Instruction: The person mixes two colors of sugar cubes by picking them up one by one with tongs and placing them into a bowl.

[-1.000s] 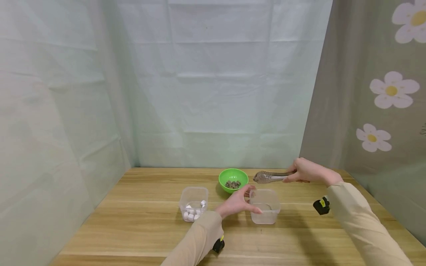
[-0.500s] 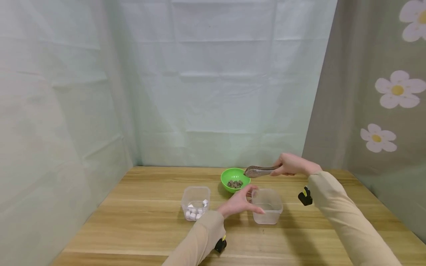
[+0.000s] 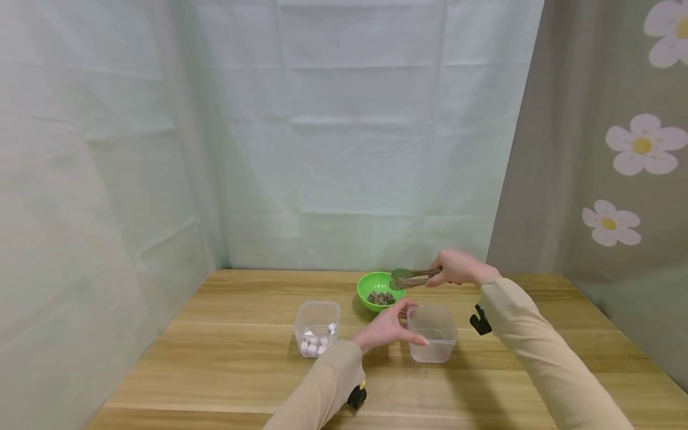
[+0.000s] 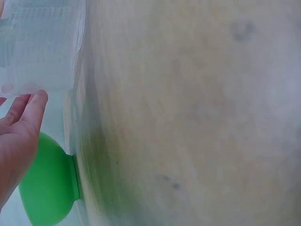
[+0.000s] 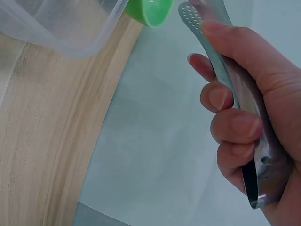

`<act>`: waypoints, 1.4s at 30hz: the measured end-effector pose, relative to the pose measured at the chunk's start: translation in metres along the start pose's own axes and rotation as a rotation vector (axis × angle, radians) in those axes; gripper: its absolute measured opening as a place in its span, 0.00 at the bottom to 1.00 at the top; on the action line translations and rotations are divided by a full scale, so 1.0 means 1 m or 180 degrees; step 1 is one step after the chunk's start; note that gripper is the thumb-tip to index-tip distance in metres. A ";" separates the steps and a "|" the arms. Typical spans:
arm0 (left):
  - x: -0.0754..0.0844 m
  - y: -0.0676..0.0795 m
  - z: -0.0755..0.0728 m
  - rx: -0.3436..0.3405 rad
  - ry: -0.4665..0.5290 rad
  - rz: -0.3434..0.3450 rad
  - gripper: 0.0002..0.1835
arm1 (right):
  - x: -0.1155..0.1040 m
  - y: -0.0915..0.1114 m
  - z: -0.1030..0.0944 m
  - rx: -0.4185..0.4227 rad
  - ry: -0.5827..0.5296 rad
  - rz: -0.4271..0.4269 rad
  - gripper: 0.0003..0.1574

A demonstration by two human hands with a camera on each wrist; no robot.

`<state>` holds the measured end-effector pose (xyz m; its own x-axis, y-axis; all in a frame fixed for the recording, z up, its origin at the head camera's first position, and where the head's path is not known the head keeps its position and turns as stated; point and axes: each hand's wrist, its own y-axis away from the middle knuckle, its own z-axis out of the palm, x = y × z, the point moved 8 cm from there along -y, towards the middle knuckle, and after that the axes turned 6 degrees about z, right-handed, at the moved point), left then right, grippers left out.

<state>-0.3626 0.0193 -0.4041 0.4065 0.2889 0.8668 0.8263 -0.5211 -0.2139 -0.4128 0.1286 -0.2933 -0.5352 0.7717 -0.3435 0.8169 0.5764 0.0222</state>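
My right hand (image 3: 458, 267) grips perforated metal tongs (image 5: 270, 176), fingers and thumb wrapped round both arms. The tongs' ends are spread apart over the right rim of a green bowl (image 3: 368, 285), with nothing seen between them. Brown cubes (image 3: 379, 298) lie in the bottom of that bowl. My left hand (image 3: 383, 330) holds a clear plastic container (image 3: 433, 352) by its left side, thumb in front and fingers behind. In the left wrist view, fingertips (image 4: 38, 101) touch the container's wall. Nothing shows inside this container from the head view.
A second clear container (image 3: 317, 312) with several white cubes (image 3: 313, 347) stands to the left. All of it rests on a wooden table (image 3: 215, 358). Pale curtains (image 3: 355, 149) hang behind and at both sides, close to the table's back edge.
My right hand has moved left, bringing the tongs from above the clear container's back side to the green bowl. The tongs' closed ends have spread apart. My left hand stays in place.
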 end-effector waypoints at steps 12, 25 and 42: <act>0.003 0.002 -0.001 0.0017 -0.0020 -0.0001 0.43 | 0.004 0.016 0.001 0.0242 -0.0282 0.0157 0.12; 0.006 0.003 -0.001 -0.0055 -0.0099 0.0029 0.42 | 0.023 0.046 0.030 0.0588 -0.0804 0.0366 0.17; 0.009 -0.001 0.004 -0.0130 -0.0292 -0.0001 0.46 | 0.024 0.058 0.043 0.0894 -0.0954 0.0445 0.20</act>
<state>-0.3583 0.0259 -0.3980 0.4419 0.3604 0.8215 0.8106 -0.5527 -0.1935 -0.3690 0.1687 -0.3408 -0.3630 0.7011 -0.6137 0.9261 0.3444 -0.1542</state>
